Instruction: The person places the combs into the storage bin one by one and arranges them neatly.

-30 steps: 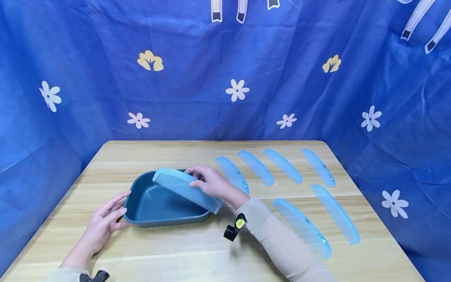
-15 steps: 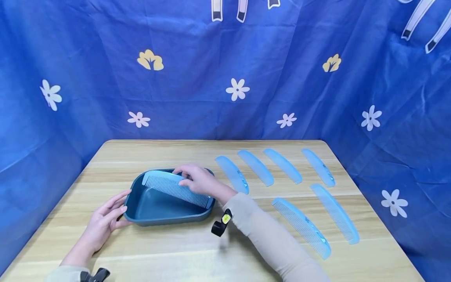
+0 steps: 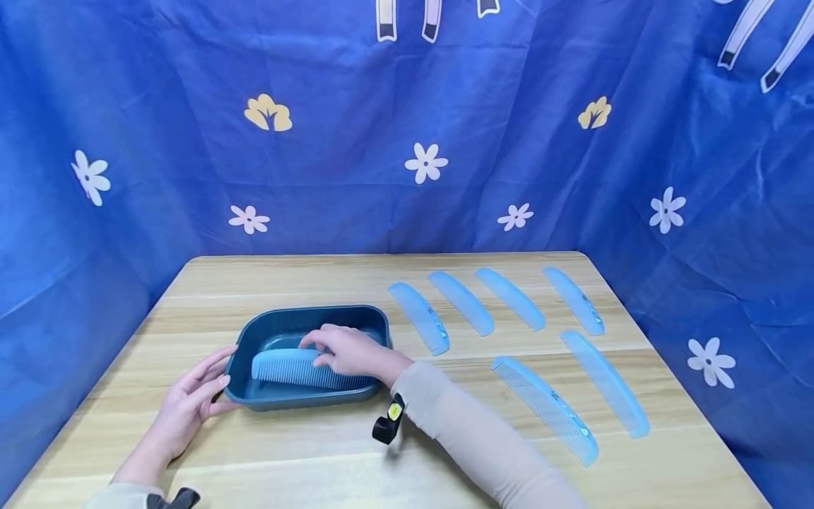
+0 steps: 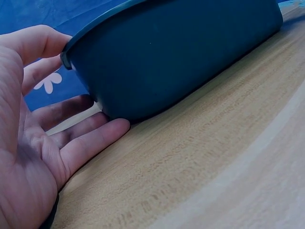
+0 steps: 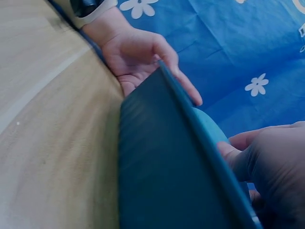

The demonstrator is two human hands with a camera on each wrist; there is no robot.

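A dark teal plastic box (image 3: 307, 403) stands on the table's left half. Inside it a light-blue comb (image 3: 280, 366) lies lengthwise near the front wall, teeth toward the front. My right hand (image 3: 350, 351) reaches into the box and pinches the comb's back edge between thumb and fingers; that hand covers part of the comb. At the box's left end, my left hand (image 3: 191, 396) rests its fairly straight fingers against rim and wall. In the left wrist view, lower fingertips (image 4: 119, 128) touch the box near its base. The right wrist view shows the comb (image 5: 209, 125) just past the rim.
Several more light-blue combs lie apart on the table's right half, among them one comb (image 3: 420, 318) near the box, a front comb (image 3: 547, 410) and a far-right comb (image 3: 575, 300). A blue patterned curtain (image 3: 356, 141) rises behind the wooden table (image 3: 286, 459).
My right hand has carried the comb left, forward and down from over the box's right rim into the box. My left hand has stayed at the left end.
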